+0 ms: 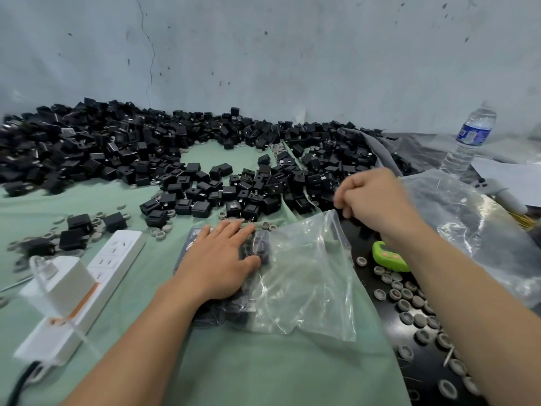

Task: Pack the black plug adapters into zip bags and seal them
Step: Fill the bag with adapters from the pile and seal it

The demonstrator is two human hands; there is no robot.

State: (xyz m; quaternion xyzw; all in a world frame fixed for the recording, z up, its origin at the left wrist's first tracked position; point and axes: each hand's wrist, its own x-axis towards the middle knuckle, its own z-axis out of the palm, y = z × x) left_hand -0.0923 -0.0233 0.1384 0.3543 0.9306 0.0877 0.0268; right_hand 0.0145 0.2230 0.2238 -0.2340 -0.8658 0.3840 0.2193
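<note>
A clear zip bag [307, 276] lies on the green cloth in front of me, with several black plug adapters [257, 247] inside its left part. My left hand [219, 259] lies flat on that filled part, fingers straight, pressing it down. My right hand [374, 197] is curled and pinches the bag's top right corner, lifting its open edge. A large heap of loose black plug adapters [146, 150] spreads across the back of the table.
A white power strip [96, 276] with a white charger plugged in lies at the left. Small grey rings [409, 306] cover a black tray at the right, beside a green gadget [389, 256]. More clear bags [468, 218] and a water bottle [468, 139] stand far right.
</note>
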